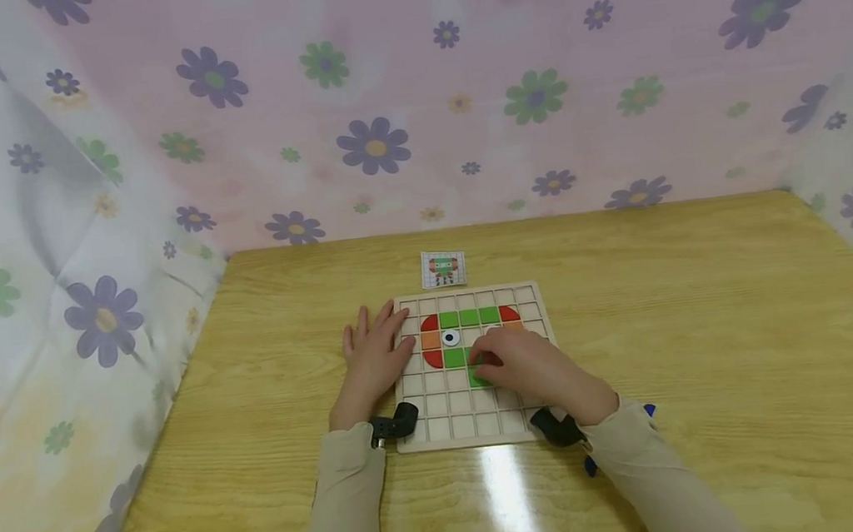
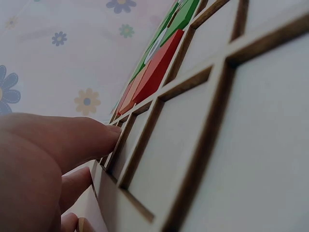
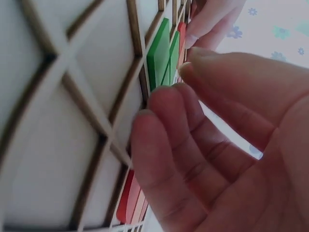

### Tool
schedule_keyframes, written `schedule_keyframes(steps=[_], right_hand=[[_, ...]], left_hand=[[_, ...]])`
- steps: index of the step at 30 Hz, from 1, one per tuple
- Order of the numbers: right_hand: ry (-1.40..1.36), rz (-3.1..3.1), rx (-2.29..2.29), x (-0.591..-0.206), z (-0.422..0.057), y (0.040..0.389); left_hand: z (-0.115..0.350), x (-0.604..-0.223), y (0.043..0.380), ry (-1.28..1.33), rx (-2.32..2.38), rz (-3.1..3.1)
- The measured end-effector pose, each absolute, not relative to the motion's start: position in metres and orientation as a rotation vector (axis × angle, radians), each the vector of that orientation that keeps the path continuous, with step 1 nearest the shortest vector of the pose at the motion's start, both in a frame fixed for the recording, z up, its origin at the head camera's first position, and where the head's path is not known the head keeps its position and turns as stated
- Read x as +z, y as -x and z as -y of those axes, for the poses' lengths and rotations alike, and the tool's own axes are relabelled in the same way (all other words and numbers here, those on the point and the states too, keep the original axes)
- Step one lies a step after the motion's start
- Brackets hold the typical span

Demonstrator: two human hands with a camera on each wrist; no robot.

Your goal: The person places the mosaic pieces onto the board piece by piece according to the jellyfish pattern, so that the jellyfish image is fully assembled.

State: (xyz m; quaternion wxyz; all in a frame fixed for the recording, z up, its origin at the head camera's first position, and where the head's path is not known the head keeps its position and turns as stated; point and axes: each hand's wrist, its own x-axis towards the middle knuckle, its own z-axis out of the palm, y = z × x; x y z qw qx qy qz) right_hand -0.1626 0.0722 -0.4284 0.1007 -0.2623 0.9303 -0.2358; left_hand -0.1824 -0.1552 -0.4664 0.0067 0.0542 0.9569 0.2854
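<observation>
Green tile [image 1: 479, 380] by right grip [image 1: 528, 365], hold unclear, left grip [image 1: 372, 365] spread on board [image 1: 438, 429], card [image 1: 443, 269] only in head view

White glare streak [image 1: 506, 493] on the tabletop [image 1: 715, 302], head view fairly bright; both wrist views dimmer, greyish.

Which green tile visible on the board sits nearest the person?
The green tile by the fingertips of the right hand. It sits at least one row nearer the person than every other visible green tile.
</observation>
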Motion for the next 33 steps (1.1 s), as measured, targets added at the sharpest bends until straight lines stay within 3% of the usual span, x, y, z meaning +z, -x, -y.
schedule_keyframes(steps=[33], right_hand=[[0.604, -2.668, -0.755, -0.434, -0.19, 0.159]], left_hand=[[0.156, -0.464, 0.182, -0.174, 0.875, -2.962]])
